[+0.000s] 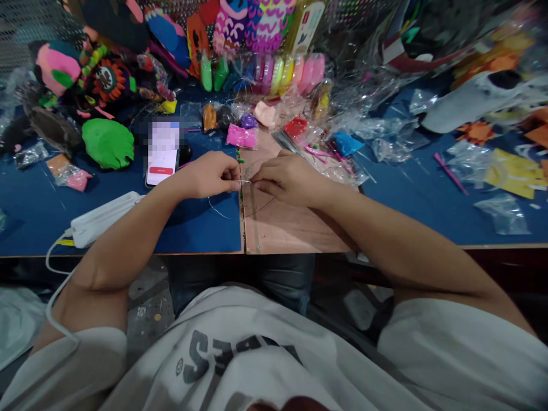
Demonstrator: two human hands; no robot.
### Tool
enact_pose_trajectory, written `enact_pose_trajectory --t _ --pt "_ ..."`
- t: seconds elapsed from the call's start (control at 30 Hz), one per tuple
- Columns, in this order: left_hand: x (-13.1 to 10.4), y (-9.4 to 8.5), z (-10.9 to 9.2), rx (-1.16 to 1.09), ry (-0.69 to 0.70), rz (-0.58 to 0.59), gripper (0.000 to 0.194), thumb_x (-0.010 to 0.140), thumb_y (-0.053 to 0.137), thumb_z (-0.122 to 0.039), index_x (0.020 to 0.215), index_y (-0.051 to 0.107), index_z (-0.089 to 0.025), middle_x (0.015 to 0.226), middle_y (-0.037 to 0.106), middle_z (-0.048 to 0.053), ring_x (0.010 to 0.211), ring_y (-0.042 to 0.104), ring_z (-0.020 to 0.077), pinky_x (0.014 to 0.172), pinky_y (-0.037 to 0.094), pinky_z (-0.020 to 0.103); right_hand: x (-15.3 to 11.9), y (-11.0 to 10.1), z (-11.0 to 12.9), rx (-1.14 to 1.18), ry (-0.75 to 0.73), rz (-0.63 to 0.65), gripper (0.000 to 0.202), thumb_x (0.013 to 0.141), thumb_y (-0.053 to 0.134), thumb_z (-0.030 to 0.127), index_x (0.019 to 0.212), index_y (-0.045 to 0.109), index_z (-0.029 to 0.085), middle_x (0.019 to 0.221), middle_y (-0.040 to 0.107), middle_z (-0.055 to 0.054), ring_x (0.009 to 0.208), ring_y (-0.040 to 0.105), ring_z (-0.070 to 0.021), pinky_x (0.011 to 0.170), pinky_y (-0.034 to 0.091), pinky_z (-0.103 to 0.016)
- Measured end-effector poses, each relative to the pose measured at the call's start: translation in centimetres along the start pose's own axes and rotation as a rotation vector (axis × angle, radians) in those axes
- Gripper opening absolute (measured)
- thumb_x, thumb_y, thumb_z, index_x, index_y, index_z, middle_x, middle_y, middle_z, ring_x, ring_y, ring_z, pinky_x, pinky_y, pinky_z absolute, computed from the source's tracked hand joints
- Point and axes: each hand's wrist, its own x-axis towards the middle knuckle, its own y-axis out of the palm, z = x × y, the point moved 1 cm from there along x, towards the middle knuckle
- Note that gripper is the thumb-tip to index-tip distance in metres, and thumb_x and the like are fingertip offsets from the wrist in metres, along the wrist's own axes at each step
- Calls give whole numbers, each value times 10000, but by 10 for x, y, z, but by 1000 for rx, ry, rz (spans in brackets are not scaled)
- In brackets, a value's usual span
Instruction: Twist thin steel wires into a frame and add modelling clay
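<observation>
A thin silvery wire (245,181) spans the small gap between my two hands, above the seam of the blue table and the wooden board (295,228). My left hand (212,175) pinches one part of it, fingers curled. Close on the right, my right hand (286,178) pinches another part between thumb and fingers. A loose loop of the wire hangs below both hands. Just above the gap lies a small green piece (241,161). Left of my left hand is a lit phone (162,154).
A white power bank (105,218) with a cable sits at the left near my forearm. Behind are a green clay piece (108,142), pink packet (241,137), red clay (295,127), blue packet (346,144) and clay figures. A purple stick (451,173) and yellow sheet (514,173) lie right.
</observation>
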Motion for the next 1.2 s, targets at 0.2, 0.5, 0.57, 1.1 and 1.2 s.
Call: enact_pose_trajectory --t 0.2,0.5,0.57,1.1,1.2 --pt "3 -1 5 45 49 -245 216 787 911 -229 969 798 -202 988 782 68 974 719 253 893 507 363 1 -9 10 113 247 45 197 1021 654 264 920 813 206 840 806 -54 730 661 -204 707 411 -354" --pt "14 -12 21 -512 -154 -873 316 1048 734 -547 1033 688 -235 1012 760 56 956 757 191 745 518 269 1 -14 -5 314 536 -289 214 979 695 278 778 722 210 676 690 -18 596 544 -158 600 385 -341" --pt "15 -9 20 -604 -174 -757 334 1070 707 -508 919 674 -212 881 762 49 738 721 142 649 479 255 2 -16 -3 341 540 -322 228 992 686 291 780 718 212 684 694 -19 586 533 -154 591 392 -340" --pt "10 -1 9 -781 -174 -595 223 1023 783 -294 847 737 -167 720 764 27 565 653 80 526 444 212 2 -12 8 395 476 -404 184 975 774 373 873 788 219 745 713 -21 641 583 -170 637 455 -366" --pt "10 -1 7 -763 -181 -609 235 1038 770 -279 834 733 -167 730 774 31 568 657 75 532 450 214 0 -10 10 371 470 -452 219 958 818 435 1028 801 228 795 726 -22 661 586 -171 626 463 -353"
